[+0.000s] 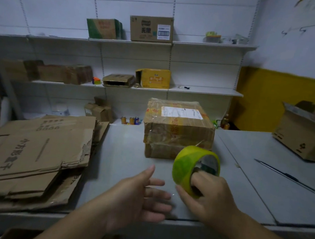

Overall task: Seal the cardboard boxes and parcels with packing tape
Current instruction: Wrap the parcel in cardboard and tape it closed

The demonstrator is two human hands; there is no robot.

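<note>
A brown cardboard box (178, 130) wrapped in clear tape, with a white shipping label on top, stands in the middle of the grey table (124, 160). In front of its right corner my right hand (209, 197) grips a yellow-green roll of packing tape (190, 164), fingers hooked through the core. A thin strand of tape seems to run from the roll up to the box. My left hand (138, 196) hovers over the table to the left of the roll, fingers spread and holding nothing.
A stack of flattened cardboard (34, 157) covers the table's left side. An open box (304, 133) stands at the far right, with a long thin blade (285, 175) lying in front of it. Wall shelves (205, 91) behind hold more boxes; cans (131, 120) stand behind the table.
</note>
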